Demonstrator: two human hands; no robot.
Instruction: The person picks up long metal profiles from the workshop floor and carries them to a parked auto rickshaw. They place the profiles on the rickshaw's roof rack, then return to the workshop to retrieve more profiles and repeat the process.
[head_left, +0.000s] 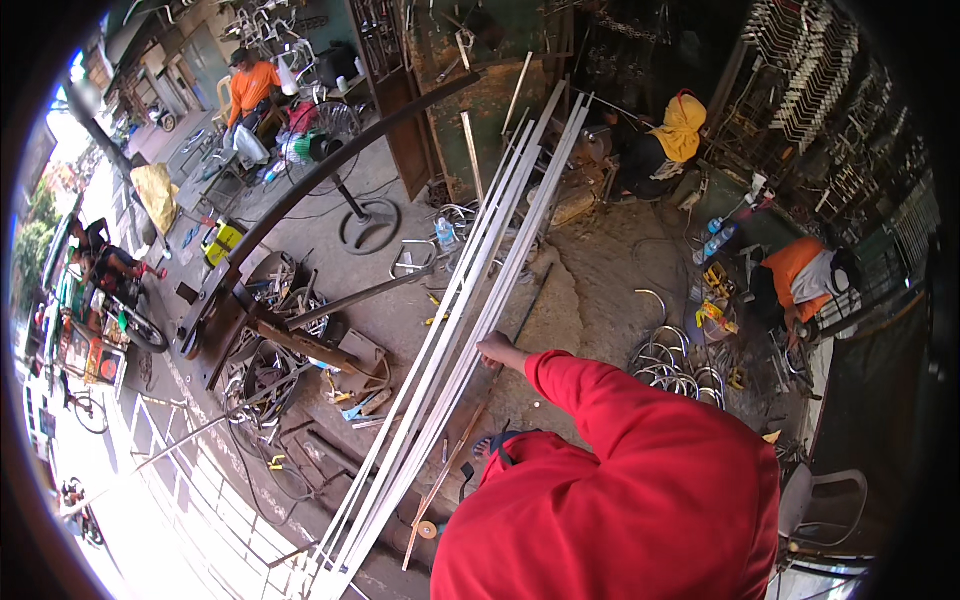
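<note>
My right hand (497, 350), at the end of a red sleeve (590, 395), is closed at the edge of a bundle of long, pale metal tubes (470, 345). Its fingers are partly hidden, and I cannot tell how many tubes they hold. The tubes slant from the bright lower left up toward the dark doorway. Just beside my hand runs a thin brown bar (448, 478), close to a sandalled foot (483, 447). My left hand is out of view.
A dark steel beam (330, 165) crosses at left above heaped metal scraps (265, 370). Curved metal pieces (665, 355) lie at right. Co-workers crouch, one under a yellow head cover (682, 128), another in orange (795, 275). A person in orange (253, 88) sits far left.
</note>
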